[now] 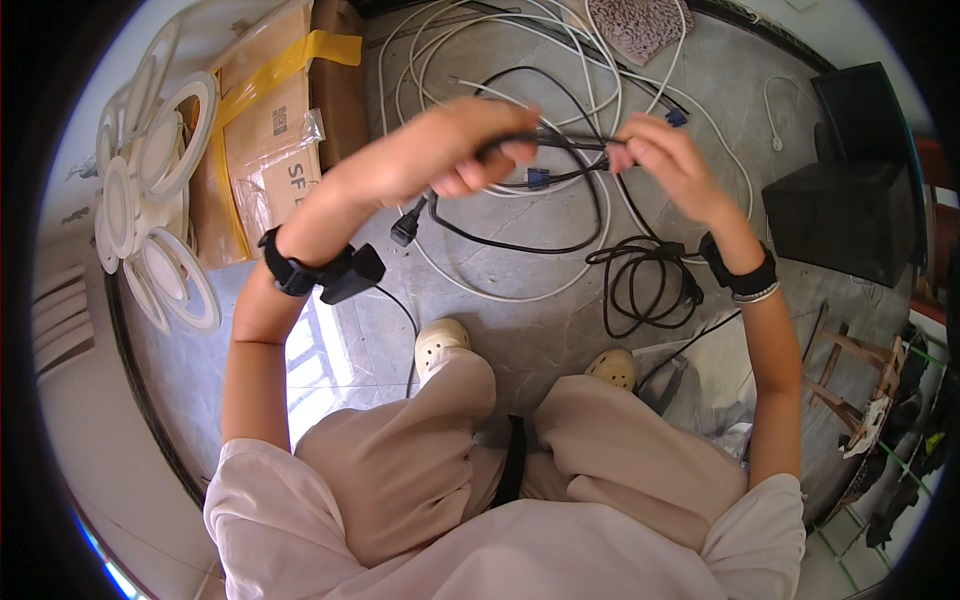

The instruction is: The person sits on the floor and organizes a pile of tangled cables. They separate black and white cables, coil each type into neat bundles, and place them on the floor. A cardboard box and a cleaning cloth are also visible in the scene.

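My left hand (pixel 460 150), blurred by motion, is closed around a black cable (pixel 575 140) in the upper middle. The same dark strands run across to my right hand (pixel 670 160), whose bent fingers grip them. A black loop hangs below, with a dark plug (pixel 405 228) at its left and a blue connector (pixel 537 178) under the held section. On the tiled floor beneath lie loose white cables (pixel 548 295), and a bundled black cable (pixel 640 283) rests below my right hand.
A taped cardboard box (pixel 275 105) and white ringed fittings (pixel 145 200) stand at left. Dark boxy equipment (pixel 835 220) sits at right, above a small wooden frame (pixel 840 380). A fluffy mat (pixel 635 25) lies at the far edge. My feet in cream clogs (pixel 610 368) are below.
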`<state>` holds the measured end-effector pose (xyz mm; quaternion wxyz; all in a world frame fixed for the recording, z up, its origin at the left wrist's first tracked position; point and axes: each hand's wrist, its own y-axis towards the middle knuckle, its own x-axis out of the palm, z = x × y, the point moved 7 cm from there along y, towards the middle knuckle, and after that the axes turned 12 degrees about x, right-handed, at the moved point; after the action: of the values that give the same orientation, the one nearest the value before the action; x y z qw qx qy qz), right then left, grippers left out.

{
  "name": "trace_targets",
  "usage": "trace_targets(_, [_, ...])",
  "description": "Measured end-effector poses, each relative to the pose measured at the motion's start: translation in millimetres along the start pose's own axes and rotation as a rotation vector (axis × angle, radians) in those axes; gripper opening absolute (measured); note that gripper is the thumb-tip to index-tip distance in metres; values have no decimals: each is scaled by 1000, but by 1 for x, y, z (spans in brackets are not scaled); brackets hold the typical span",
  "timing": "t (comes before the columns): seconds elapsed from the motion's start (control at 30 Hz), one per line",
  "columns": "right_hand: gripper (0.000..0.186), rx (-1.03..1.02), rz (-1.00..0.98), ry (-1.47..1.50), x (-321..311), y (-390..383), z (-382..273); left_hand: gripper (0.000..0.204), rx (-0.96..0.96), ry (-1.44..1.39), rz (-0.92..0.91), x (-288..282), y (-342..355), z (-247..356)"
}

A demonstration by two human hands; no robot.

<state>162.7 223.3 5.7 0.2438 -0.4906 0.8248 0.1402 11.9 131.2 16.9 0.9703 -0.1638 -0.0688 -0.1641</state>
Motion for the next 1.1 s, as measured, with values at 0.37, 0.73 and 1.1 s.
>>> trace_targets(0.37, [32,207,31,469,-23,19,28,23,648,-690,-23,-59,-52,82])
trace_targets(0.73, [43,598,-115,570,50,1,74,22,984,-820,84,-119,-64,89])
trace_targets(1.1, [26,305,-26,143,55,13,-50,24,654,718,243,6,7,32])
